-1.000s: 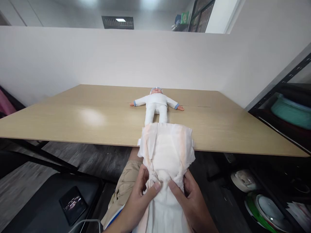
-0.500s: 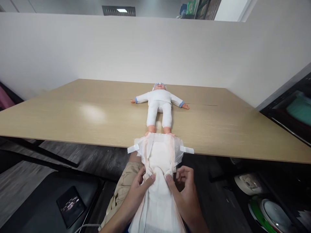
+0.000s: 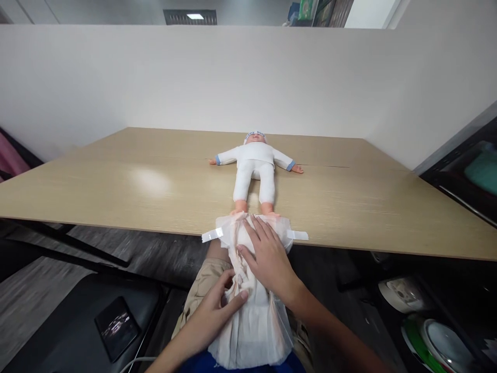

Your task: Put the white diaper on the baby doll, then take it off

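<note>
An unfolded white diaper stretches from the table's front edge down over the lap, its tape tabs spread out to both sides. My left hand holds the diaper's left edge near the middle, thumb on top and fingers partly hidden at the side. My right hand lies flat on the diaper's far part, fingers stretched out and pointing up and left. Just beyond, a doll in white clothes with blue cuffs lies on its back, arms spread, its feet at the diaper's far edge.
The doll lies on a wooden table against a white partition. At lower left a black chair bears a dark phone and a cable. Dishes stand on a low shelf at lower right.
My right hand has moved from the diaper's right edge up and left onto its far part and flattened there. The diaper's near end now shows. My left hand stays about where it was.
</note>
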`<state>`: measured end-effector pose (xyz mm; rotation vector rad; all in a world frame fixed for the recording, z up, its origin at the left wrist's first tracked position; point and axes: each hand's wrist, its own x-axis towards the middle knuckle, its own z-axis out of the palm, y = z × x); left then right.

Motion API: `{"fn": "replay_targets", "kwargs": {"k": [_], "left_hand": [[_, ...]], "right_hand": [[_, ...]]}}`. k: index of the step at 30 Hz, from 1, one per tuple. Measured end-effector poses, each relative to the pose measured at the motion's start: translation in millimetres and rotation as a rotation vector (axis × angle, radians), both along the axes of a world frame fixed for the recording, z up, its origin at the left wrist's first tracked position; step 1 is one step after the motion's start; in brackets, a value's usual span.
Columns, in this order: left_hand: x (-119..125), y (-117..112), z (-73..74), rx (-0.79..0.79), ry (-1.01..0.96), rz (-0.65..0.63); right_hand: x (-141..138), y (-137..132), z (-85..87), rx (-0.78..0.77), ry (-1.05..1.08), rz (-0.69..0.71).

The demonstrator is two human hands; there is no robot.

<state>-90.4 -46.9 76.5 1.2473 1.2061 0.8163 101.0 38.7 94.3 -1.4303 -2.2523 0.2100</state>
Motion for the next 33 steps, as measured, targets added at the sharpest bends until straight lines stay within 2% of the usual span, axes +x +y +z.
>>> {"fn": "replay_targets", "kwargs": {"k": [2, 5, 7, 10, 12, 14, 17, 20, 23, 29, 31, 33], "left_hand": [[-18.5, 11.4, 11.9, 0.168, 0.207, -0.134], [-43.7, 48.3, 34.1, 0.390, 0.465, -0.250], [-53.9, 83.4, 46.7, 0.543, 0.577, -0.211], [-54.6, 143.2, 58.8, 0.871, 0.703, -0.093], [-45.9, 181.8, 63.4, 1.056, 0.828, -0.124], [-32.7, 215.0, 66.9, 1.166, 0.964, -0.286], [-10.0, 250.0, 71.6, 1.286, 1.095, -0.619], [10.3, 269.7, 75.7, 1.372, 1.110, -0.846], [25.2, 282.6, 76.1, 1.404, 1.028, -0.938], [41.6, 299.5, 65.2, 1.439, 0.750, -0.873], [42.8, 301.9, 70.5, 1.415, 0.695, -0.861], [42.1, 304.2, 85.2, 1.354, 0.588, -0.871]], "right_hand": [[1.6, 1.3, -3.7, 0.013, -0.006, 0.001], [4.2, -0.7, -3.5, 0.024, 0.003, 0.004], [5.3, -1.6, -2.1, 0.026, -0.001, 0.006], [6.4, -1.3, -2.1, 0.033, -0.017, 0.019], [7.3, -0.4, -3.8, 0.037, -0.020, 0.026], [8.3, 0.3, -6.0, 0.041, -0.006, 0.028], [9.8, 0.5, -7.7, 0.044, 0.021, 0.029], [10.7, 0.4, -6.7, 0.031, 0.034, 0.029], [11.2, 1.5, -5.0, 0.001, 0.054, 0.029], [13.1, 5.0, -6.6, -0.020, 0.057, 0.027], [14.5, 6.9, -6.4, -0.012, 0.044, 0.037], [16.6, 11.5, -4.6, -0.015, 0.035, 0.047]]}}
